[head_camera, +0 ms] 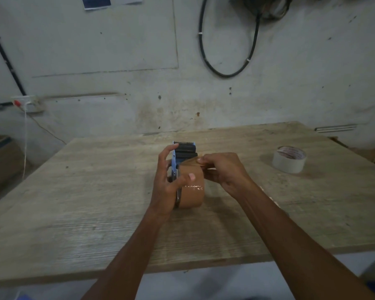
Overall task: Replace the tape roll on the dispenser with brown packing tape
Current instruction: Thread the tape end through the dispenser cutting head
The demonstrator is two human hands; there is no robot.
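A brown packing tape roll (192,194) sits mounted in the tape dispenser (185,150), which has a black head and a metal side plate, above the middle of the wooden table (95,191). My left hand (168,180) grips the dispenser's left side, thumb lying across the roll. My right hand (223,169) pinches the loose brown tape end at the top of the roll, just behind the dispenser's head. The dispenser's handle is hidden by my hands.
A white tape roll (288,159) lies flat on the table to the right. A black cable loop (227,44) hangs on the wall behind. A wall socket (28,103) with a white cord is at the left.
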